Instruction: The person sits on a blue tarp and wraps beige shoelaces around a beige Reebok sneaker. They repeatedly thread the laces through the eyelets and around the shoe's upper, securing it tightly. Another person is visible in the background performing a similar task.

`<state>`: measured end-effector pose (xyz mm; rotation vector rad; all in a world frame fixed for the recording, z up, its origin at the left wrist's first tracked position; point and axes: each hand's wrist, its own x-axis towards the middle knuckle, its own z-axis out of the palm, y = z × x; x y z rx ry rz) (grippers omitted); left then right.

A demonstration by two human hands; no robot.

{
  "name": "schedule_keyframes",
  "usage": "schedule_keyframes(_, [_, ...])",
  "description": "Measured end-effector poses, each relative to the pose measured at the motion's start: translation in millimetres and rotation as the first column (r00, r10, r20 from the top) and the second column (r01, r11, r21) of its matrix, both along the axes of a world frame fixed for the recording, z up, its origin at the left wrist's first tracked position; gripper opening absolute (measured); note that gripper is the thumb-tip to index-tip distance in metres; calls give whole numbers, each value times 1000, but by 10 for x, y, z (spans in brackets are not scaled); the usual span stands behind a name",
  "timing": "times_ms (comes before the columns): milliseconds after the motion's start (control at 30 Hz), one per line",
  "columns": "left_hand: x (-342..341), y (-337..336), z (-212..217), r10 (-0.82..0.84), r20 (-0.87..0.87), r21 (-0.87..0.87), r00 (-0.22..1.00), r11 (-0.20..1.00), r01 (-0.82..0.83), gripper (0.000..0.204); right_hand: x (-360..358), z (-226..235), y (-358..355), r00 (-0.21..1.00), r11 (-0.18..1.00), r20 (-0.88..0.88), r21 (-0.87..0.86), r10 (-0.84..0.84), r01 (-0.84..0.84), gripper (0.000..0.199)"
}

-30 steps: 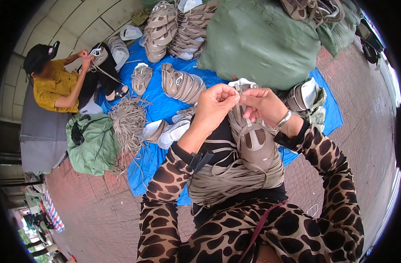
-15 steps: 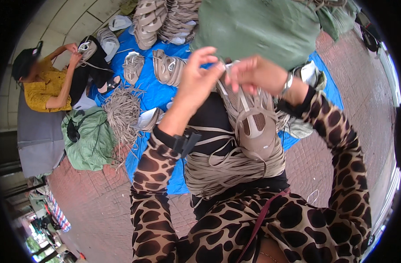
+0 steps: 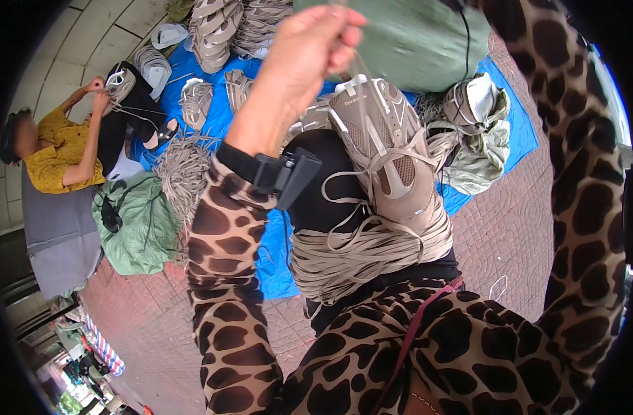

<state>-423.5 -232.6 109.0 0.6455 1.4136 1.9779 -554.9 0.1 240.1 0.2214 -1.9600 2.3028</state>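
Note:
A taupe sneaker upper (image 3: 408, 181), with mesh panels and paler overlays, rests toe toward me across my black-clad thigh. Beneath its toe, a thick bundle of flat beige shoelaces (image 3: 379, 259) lies over my lap, and loose strands loop up beside the upper. My left hand (image 3: 322, 43) is raised beyond the upper, thumb and fingers pinched together on a shoelace; a blurred pale strand (image 3: 362, 77) runs down from it toward the upper. My right sleeve (image 3: 585, 180) reaches up past the top edge at the right, so my right hand is out of the picture.
A blue tarp (image 3: 275, 266) covers the brick paving, holding more shoe uppers (image 3: 195, 104) and a heap of laces (image 3: 181, 169). A large green sack (image 3: 427, 45) stands ahead. Left, a person in a yellow shirt (image 3: 67, 153) handles another upper by a green bag (image 3: 140, 221).
My hands, close together over the upper before, have parted. The left rose forward; the right swung up and right out of view. The upper now shows more fully.

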Motion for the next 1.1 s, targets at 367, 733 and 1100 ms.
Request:
schedule_keyframes(367, [-43,-135,446,326,-471,-208,820,862,-462,32,1751,-1248,-466,910,924,225,82,347,-373,20])
schedule_keyframes(733, [1398,-284,-416,-56,-566,-635,823,665,-392,12,1416,-1509,-235,892,901,193,-242,408,-359,26])
schedule_keyframes(1100, [1417,-411,-292,-227,-739,-549,634,748,-372,15,1591,-850,-198,969,954,211,240,131,-181,25])
